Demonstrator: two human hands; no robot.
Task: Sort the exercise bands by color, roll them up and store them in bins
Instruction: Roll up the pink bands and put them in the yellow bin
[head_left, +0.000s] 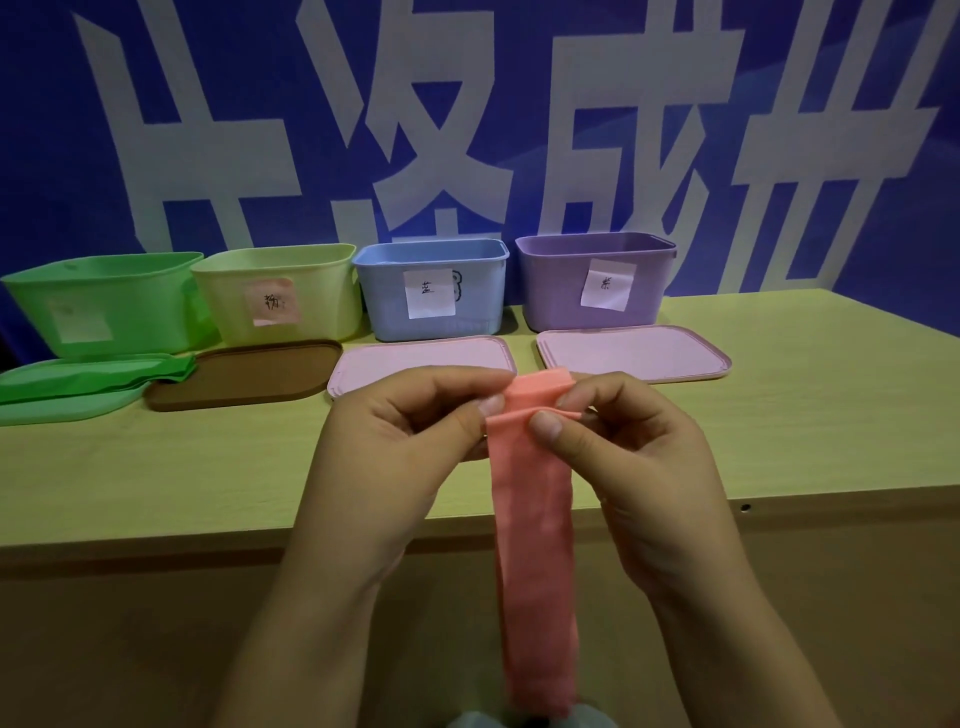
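Over the near edge of the bench (156, 467), seen from the head camera, both hands are clamped on the top end of a pink band (530, 519): the left hand (410, 436) pinches its left edge between thumb and forefinger, the right hand (623, 441) pinches its right edge, and the two sit close together with only the band's width between them. A short fold or first turn stands up above the fingertips, while the rest of the strip hangs straight down in front of the bench and out of the bottom of the view, so rolling looks barely begun. At the back of the bench stand four open bins in a row, the green bin (104, 301), the yellow bin (280, 296) with a pink label, the blue bin (431, 286) and the purple bin (592, 280), with their lids lying flat in front. Some green bands (156, 374) lie on the green lid (62, 400), not yet in a bin. The pink band appears thin, light, limp and stretchy, so it would likely spring loose; holding both edges at the rolled end and keeping the turns tight seems the way to handle it
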